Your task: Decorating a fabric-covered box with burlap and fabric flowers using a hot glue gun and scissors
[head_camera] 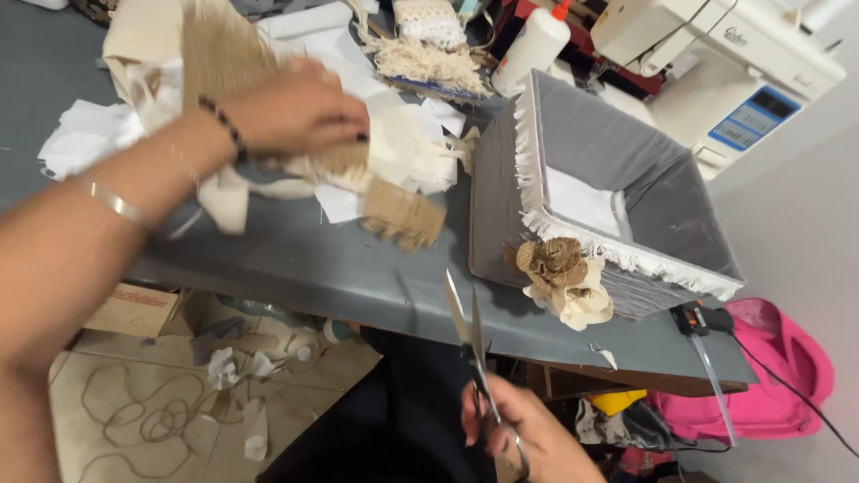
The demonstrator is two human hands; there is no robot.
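My left hand [295, 112] reaches across the grey table [295, 264] and presses down on a heap of burlap and cream fabric scraps [394, 170]. A frayed burlap piece [403, 213] sticks out just below my fingers. My right hand [523, 438] is low, near my lap, gripping a pair of scissors [470, 335] with the blades slightly apart and pointing up toward the table edge. To the right stands a grey fabric-covered box [626, 170] with white fringe along its rim and a burlap-and-cream flower [559, 273] on its front.
A white glue bottle [532, 45] with an orange tip and lace trims [429, 40] lie at the back. A white sewing machine [734, 63] stands at the far right. A glue gun [702, 320] rests at the table corner. Below are a pink bag [778, 376] and cord on the floor [143, 411].
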